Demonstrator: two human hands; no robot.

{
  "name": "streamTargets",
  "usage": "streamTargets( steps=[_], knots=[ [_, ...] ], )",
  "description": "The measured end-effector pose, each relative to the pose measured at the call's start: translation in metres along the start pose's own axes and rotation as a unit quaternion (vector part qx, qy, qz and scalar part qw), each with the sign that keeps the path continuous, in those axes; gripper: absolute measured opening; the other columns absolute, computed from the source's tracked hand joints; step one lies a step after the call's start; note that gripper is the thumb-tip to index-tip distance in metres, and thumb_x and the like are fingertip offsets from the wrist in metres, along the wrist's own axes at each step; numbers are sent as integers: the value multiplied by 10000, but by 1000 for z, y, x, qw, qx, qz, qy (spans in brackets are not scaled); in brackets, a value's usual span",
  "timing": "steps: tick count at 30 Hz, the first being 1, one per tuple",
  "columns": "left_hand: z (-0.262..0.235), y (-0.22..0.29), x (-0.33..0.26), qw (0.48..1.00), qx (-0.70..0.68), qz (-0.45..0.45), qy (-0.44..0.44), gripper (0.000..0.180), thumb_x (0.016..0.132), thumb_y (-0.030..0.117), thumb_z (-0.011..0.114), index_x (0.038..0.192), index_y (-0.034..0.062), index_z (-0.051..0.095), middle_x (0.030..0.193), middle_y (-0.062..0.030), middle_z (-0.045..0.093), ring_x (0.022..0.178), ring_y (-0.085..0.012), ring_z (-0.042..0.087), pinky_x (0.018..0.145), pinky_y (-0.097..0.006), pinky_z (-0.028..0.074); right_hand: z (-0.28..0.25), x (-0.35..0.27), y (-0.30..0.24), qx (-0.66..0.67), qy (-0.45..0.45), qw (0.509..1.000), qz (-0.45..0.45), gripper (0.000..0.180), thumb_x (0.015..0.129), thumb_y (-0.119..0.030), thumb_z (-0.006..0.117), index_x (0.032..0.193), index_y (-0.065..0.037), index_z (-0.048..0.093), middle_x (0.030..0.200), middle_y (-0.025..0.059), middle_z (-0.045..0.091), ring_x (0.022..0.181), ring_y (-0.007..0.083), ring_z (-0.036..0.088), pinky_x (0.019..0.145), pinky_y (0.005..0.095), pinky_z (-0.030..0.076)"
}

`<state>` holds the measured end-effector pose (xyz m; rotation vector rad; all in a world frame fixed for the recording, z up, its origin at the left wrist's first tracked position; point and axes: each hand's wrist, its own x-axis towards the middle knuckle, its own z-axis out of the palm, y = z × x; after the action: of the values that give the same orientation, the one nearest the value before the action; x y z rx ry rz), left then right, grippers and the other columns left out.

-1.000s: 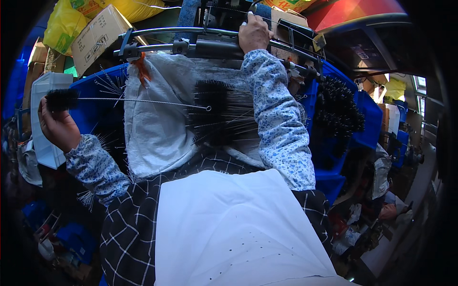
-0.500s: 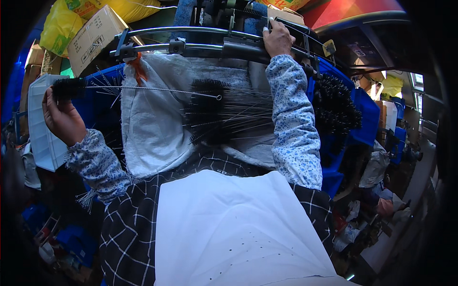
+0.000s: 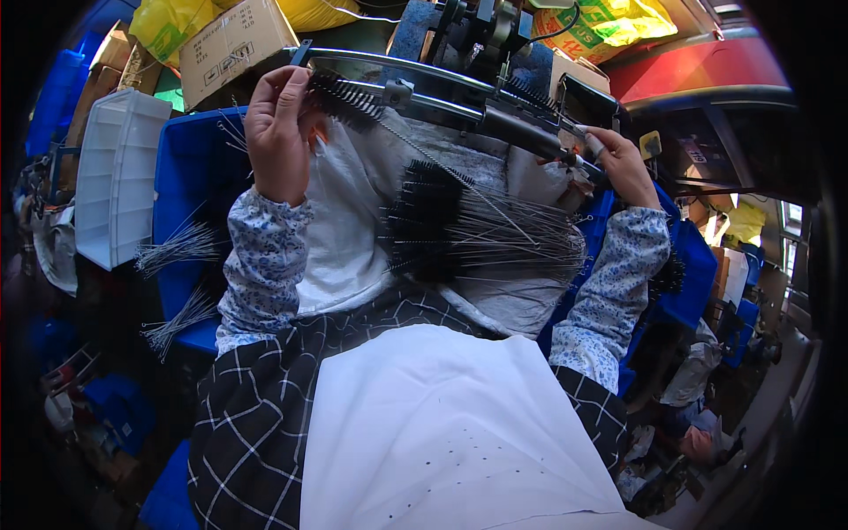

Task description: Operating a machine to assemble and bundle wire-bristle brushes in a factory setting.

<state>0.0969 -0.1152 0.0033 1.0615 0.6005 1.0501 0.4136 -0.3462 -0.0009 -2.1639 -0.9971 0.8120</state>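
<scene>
My left hand (image 3: 278,137) is closed around the bristled end of a black twisted-wire brush (image 3: 352,103), at the left end of the machine's metal rails (image 3: 353,87). The brush's bare wire stem slants down to the right, over a bundle of similar black brushes (image 3: 428,216) on the white cloth (image 3: 344,256) across my lap. At the right end of the rails, my right hand (image 3: 625,168) has its fingertips pinched together near a thin wire end. What lies between them is too small to make out. Another dark bristled brush (image 3: 530,95) lies along the rails.
Blue bins (image 3: 190,177) flank me on both sides, with wire-stemmed brushes sticking out on the left. A white plastic tray (image 3: 119,177) stands at far left. Behind it are a cardboard box (image 3: 237,53) and yellow bags (image 3: 172,25). The dark machine (image 3: 477,44) rises ahead.
My left hand has brought the brush right and up to the rails, tilting its stem downward. My right hand has shifted from the top of the rails to their right end. The view has turned somewhat.
</scene>
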Motion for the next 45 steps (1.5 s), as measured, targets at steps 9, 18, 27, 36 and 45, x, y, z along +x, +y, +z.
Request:
streamTargets(
  steps=[9, 18, 27, 36, 45],
  knots=[
    [50, -66, -46, 986, 31, -58, -153, 211, 861, 191, 415, 978, 16, 406, 893, -76, 511, 744, -122, 544, 670, -240, 481, 132, -22, -85, 93, -67, 984, -135, 272, 839, -212, 422, 1024, -19, 475, 794, 152, 579, 714, 279, 560, 652, 330, 428],
    [-101, -139, -41, 884, 464, 33, -29, 210, 861, 222, 416, 930, 27, 451, 823, -91, 506, 740, -162, 503, 684, -258, 409, 89, 82, -11, -346, 312, 883, -46, 249, 790, -256, 467, 1007, -181, 564, 867, 62, 593, 822, 245, 503, 716, 367, 384],
    [-101, -144, -47, 865, 496, 77, -4, 191, 839, 194, 443, 914, 19, 454, 819, -125, 508, 735, -220, 528, 665, -295, 425, 92, 96, -10, -327, 290, 896, -82, 264, 780, -219, 468, 1031, -212, 553, 878, 38, 574, 883, 225, 481, 802, 376, 340],
    [-101, -145, -48, 861, 505, 63, -5, 215, 847, 218, 428, 933, 22, 446, 826, -119, 508, 765, -204, 517, 709, -280, 410, 93, 95, -12, -340, 289, 893, -64, 269, 779, -195, 469, 1033, -219, 555, 870, 29, 576, 877, 219, 479, 807, 380, 337],
    [-96, -149, -45, 851, 517, 89, -15, 214, 845, 213, 428, 942, 23, 445, 838, -132, 512, 765, -224, 526, 705, -298, 420, 88, 111, -1, -379, 280, 880, -57, 356, 805, -87, 400, 1105, -253, 496, 1066, 45, 499, 1067, 231, 361, 877, 513, 216]
  ],
)
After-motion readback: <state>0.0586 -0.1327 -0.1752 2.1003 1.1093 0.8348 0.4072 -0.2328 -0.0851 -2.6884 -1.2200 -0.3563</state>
